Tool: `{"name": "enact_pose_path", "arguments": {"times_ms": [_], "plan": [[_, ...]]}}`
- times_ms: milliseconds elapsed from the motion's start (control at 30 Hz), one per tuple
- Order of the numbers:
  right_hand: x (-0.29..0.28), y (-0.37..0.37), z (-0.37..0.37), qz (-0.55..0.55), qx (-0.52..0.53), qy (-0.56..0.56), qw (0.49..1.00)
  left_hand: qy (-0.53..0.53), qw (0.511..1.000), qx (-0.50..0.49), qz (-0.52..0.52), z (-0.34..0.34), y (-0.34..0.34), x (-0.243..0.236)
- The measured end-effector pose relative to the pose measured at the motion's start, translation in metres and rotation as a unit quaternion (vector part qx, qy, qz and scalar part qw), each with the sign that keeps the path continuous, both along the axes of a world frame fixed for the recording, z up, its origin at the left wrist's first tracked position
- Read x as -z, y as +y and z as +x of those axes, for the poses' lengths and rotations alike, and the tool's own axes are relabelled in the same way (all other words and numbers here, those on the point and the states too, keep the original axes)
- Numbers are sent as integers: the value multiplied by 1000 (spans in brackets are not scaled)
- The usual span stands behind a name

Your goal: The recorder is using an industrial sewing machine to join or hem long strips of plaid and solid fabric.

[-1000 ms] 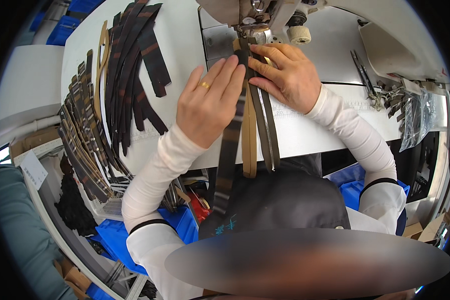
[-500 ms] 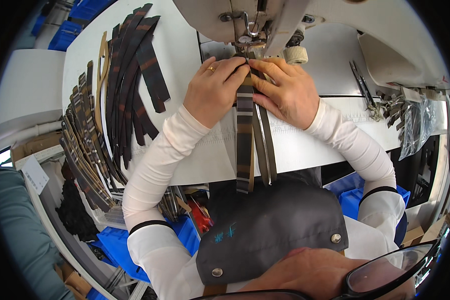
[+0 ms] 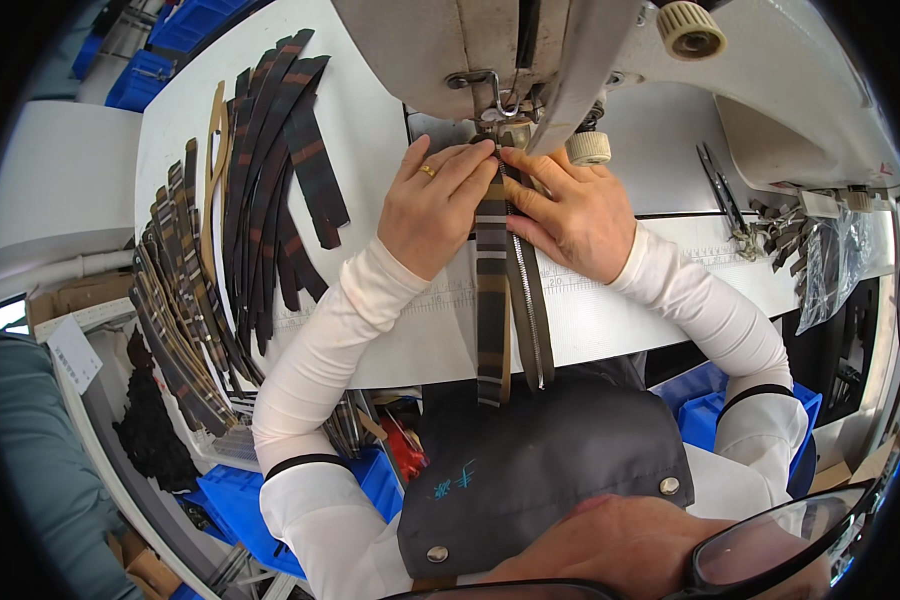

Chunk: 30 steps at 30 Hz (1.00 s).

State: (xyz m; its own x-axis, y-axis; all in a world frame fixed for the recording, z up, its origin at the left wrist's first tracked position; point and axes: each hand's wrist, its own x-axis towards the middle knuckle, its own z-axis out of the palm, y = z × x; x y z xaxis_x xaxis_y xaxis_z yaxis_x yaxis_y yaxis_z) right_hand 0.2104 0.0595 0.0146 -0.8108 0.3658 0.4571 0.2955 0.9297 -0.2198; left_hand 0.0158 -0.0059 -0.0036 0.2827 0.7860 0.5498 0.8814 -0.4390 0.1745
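My left hand (image 3: 432, 208), with a gold ring on one finger, presses its bent fingertips onto a striped fabric strip (image 3: 491, 300) close under the needle area of a sewing machine (image 3: 440, 45). Alongside it on the right runs an olive zipper (image 3: 538, 320) with silver teeth. My right hand (image 3: 578, 218) has thumb and fingers closed on the zipper, its index fingertip almost touching my left fingertips. The lower ends of strip and zipper hang past the table's front edge. The fingers hide where the two pieces meet at the presser foot.
Dark striped strips (image 3: 265, 170) and brown plaid strips (image 3: 185, 290) lie in bundles at the left. Tweezers or snips (image 3: 722, 190) lie right of the machine, near zipper pulls (image 3: 790, 235) and a plastic bag (image 3: 832, 270). Blue bins (image 3: 260, 505) stand below the white table (image 3: 410, 350).
The whole view has shifted, so the table and machine sit slightly lower in the picture. Both hands keep the same hold at the needle area, with no clear movement of the strip or zipper.
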Motion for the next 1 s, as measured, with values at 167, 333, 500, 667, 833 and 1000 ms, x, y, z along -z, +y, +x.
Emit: {"name": "enact_pose_path", "arguments": {"times_ms": [167, 333, 500, 667, 833, 1000], "plan": [[-1, 0, -1, 6, 1, 8, 1000, 4, 1000, -4, 9, -1, 0, 1], [-1, 0, -1, 4, -1, 4, 1000, 6, 1000, -7, 13, -2, 1, 2], [-2, -1, 0, 2, 3, 4, 1000, 8, 1000, -10, 11, -1, 1, 1], [-2, 0, -1, 4, -2, 4, 1000, 4, 1000, -11, 3, -1, 0, 0], [-1, 0, 0, -1, -3, 1, 1000, -11, 1000, -10, -28, 2, -1, -7], [0, 2, -1, -2, -12, 7, 1000, 19, 998, -24, -49, 3, -5, -11]]}}
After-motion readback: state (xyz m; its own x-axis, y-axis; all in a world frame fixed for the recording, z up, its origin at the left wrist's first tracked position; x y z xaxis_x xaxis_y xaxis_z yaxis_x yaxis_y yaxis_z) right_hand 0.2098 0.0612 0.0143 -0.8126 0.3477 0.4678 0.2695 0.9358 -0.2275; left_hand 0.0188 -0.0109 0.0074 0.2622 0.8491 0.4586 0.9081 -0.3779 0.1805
